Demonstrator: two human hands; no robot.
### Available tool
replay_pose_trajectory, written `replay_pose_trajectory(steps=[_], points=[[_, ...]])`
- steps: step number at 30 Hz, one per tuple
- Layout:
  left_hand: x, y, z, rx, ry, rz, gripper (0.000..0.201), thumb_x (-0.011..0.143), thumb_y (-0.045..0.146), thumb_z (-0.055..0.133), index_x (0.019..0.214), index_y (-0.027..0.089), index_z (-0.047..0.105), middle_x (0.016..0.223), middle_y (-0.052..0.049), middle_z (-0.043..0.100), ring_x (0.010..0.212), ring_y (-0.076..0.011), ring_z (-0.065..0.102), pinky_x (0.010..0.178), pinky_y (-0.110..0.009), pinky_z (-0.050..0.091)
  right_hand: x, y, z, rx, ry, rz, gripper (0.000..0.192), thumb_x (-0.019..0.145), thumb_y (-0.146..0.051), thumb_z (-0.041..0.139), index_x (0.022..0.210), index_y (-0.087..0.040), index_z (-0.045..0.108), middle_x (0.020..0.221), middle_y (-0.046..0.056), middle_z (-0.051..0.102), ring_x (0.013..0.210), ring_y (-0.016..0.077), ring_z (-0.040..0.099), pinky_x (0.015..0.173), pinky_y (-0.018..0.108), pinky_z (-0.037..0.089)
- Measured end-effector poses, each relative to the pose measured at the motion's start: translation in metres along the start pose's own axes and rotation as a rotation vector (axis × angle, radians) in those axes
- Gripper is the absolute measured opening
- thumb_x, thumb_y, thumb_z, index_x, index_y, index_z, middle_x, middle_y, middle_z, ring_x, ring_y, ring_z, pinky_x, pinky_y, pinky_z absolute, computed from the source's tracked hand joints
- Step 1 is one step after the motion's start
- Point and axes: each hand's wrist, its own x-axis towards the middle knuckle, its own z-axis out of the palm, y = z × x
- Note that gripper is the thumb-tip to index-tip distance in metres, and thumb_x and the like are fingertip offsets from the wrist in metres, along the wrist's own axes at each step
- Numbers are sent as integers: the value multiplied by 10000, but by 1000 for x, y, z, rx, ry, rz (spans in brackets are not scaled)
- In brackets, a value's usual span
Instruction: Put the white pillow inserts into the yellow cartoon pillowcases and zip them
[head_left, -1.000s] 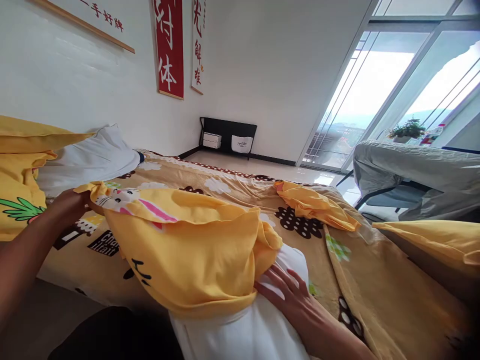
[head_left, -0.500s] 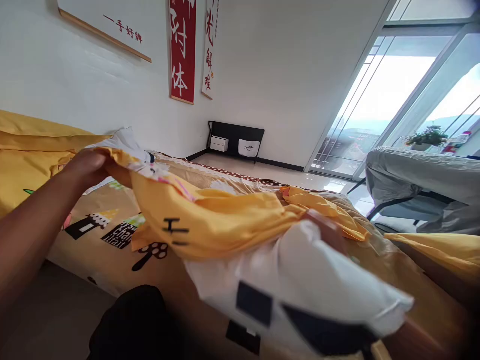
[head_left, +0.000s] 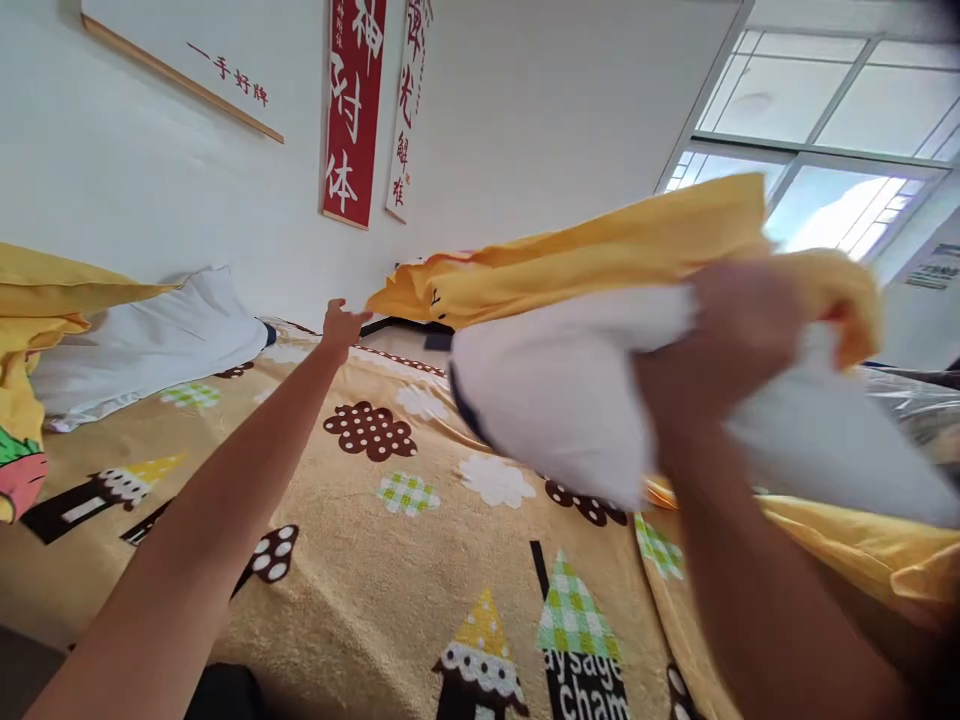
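A white-walled room holds a bed covered by a tan blanket point(head_left: 390, 560) printed with clouds, dotted shapes and little cake-like figures; red and white scrolls point(head_left: 352, 110) with characters hang on the far wall, and a large window point(head_left: 817, 130) fills the upper right. Toward the blanket's left edge lies a white pillow point(head_left: 150, 340), with a yellow pillowcase point(head_left: 30, 330) printed with a green leaf just beside it at the far left edge of the view. Over the right side of the blanket, lifted clear of it, is a white pillow insert point(head_left: 555, 400) with a yellow pillowcase with black marks point(head_left: 600, 260) lying over its top and stretching toward the far wall. The right hand point(head_left: 735, 330) is closed around the near end of this bundle, gripping white insert and yellow cloth together; the hand is blurred, so finger detail cannot be told. The left hand point(head_left: 341, 325) is stretched out over the middle of the blanket toward the far edge, fingers loosely spread and holding nothing, close to the far tip of the raised yellow cloth but apart from it. More yellow fabric point(head_left: 862, 550) lies along the blanket's right edge under the raised insert.
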Motion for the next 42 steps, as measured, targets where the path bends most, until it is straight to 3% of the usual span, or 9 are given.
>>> replay_pose_trajectory(steps=[7, 12, 19, 22, 25, 29, 32, 35, 42], points=[[-68, -83, -95, 373, -417, -8, 576, 596, 456, 725, 1075, 183, 556, 988, -76, 619, 830, -225, 641, 585, -281, 509, -91, -103, 104, -86, -372, -166, 213, 858, -121, 439, 1000, -135, 596, 927, 151, 594, 881, 288, 528, 788, 442, 422], [-103, -87, -139, 531, -630, 54, 444, 683, 542, 668, 997, 230, 632, 978, -88, 667, 863, -272, 660, 672, -358, 533, -175, -122, 150, 94, -728, -60, 314, 727, -119, 589, 1041, -126, 579, 1050, 160, 591, 992, 304, 519, 889, 465, 416], [-151, -49, -42, 726, -1007, 638, 408, 830, 291, 502, 1215, 192, 594, 1271, -125, 612, 1181, -264, 562, 1016, -406, 440, -168, -56, 72, 635, -908, -133, 494, 818, -250, 577, 1308, -214, 521, 1318, 87, 558, 1241, 234, 480, 1069, 397, 367], [-168, -53, 17, 927, -1065, 941, 582, 796, 143, 494, 1376, 129, 461, 1441, -181, 464, 1358, -292, 399, 1125, -485, 291, -182, -8, 61, 625, -708, 107, 349, 865, -302, 496, 1191, -226, 592, 1261, 77, 604, 1206, 216, 529, 1045, 401, 403], [-182, -62, 70, 923, -1079, 853, 713, 795, 176, 532, 1468, 117, 306, 1536, -194, 313, 1436, -303, 256, 1149, -554, 191, -220, 32, 78, 309, -507, 295, 539, 709, -262, 536, 1241, -179, 551, 1309, 146, 566, 1227, 317, 520, 963, 511, 446], [-185, -67, 103, 874, -1025, 564, 488, 753, 201, 572, 1230, 99, 571, 1195, -224, 637, 1183, -353, 557, 1024, -538, 378, -256, 63, 108, 14, -475, 340, 580, 670, -205, 471, 1242, -184, 568, 1308, 140, 587, 1185, 322, 565, 879, 507, 476], [-161, -64, 73, 822, -958, 514, 234, 706, 149, 540, 891, 133, 682, 905, -143, 715, 926, -293, 655, 894, -408, 477, -253, 84, 111, -27, -427, 288, 397, 730, -221, 438, 1052, -190, 669, 1097, 109, 703, 1029, 285, 653, 861, 469, 480], [-121, -55, 1, 736, -823, 505, 289, 746, 175, 432, 894, 141, 678, 951, -94, 707, 906, -236, 633, 819, -317, 489, -237, 110, 98, 36, -388, 246, 344, 789, -237, 391, 951, -180, 689, 938, 96, 738, 864, 233, 687, 823, 392, 497], [-95, -72, -133, 390, -815, 239, 301, 735, 421, 577, 775, 147, 697, 823, -53, 657, 776, -185, 593, 680, -255, 482, -182, 121, 32, -14, 134, 132, 339, 904, -385, 424, 900, -157, 675, 813, 110, 716, 790, 236, 670, 746, 341, 518]])
